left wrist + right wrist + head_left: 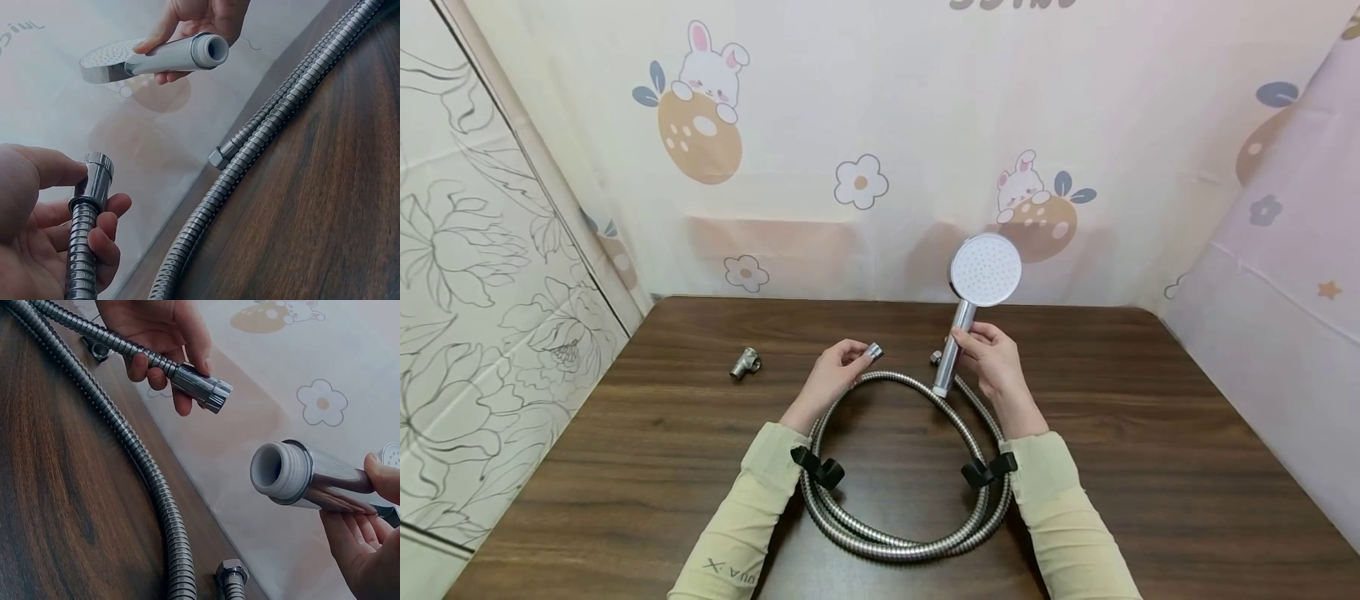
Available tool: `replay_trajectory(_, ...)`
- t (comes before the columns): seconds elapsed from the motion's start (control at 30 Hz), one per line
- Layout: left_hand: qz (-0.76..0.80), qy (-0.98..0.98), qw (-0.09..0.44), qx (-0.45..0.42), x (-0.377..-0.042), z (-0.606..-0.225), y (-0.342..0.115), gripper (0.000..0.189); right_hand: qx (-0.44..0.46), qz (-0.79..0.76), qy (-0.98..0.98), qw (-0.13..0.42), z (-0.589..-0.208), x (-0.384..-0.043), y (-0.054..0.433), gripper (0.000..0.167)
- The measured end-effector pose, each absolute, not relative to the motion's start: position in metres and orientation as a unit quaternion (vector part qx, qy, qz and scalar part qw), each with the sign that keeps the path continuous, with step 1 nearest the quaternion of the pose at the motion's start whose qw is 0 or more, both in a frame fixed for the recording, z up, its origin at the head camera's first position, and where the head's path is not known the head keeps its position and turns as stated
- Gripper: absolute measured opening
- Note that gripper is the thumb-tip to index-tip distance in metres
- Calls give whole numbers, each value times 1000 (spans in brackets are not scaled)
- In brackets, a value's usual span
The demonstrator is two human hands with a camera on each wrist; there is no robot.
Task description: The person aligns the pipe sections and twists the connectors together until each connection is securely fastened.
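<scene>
My left hand point(837, 372) holds one end of a coiled metal shower hose point(910, 550), fingers and thumb around its chrome end fitting point(201, 387). In my right hand point(994, 367) is a chrome shower head point(986, 269), gripped by the handle with its white spray face up. The white threaded end point(281, 470) of the handle points toward the hose fitting, with a gap between them in both wrist views. The hose's other end carries a hex nut point(219, 157) and lies at the back right of the coil.
A small chrome valve-like fitting point(746, 364) lies on the wooden table point(647, 467) to the left of my left hand. Behind the table hangs a patterned cloth point(790, 125). Black straps point(817, 467) with cameras circle both wrists.
</scene>
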State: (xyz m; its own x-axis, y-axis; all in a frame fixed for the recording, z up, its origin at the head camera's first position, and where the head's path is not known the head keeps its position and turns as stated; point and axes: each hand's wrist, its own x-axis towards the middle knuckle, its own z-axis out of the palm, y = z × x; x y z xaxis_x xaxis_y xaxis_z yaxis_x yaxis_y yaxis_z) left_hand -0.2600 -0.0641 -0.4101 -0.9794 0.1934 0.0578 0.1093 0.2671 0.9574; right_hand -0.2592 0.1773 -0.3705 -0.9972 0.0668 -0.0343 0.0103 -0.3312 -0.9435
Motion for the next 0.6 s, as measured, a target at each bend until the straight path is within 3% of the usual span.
replay_trajectory(0.37, 590, 796, 52, 121, -238, -380, -63, 27, -45, 815, -577, 26, -368, -261, 171, 15)
replay_trajectory(0.6, 595, 794, 35, 120, -251, -395, -61, 27, -38, 818, -572, 32, -363, -262, 167, 17)
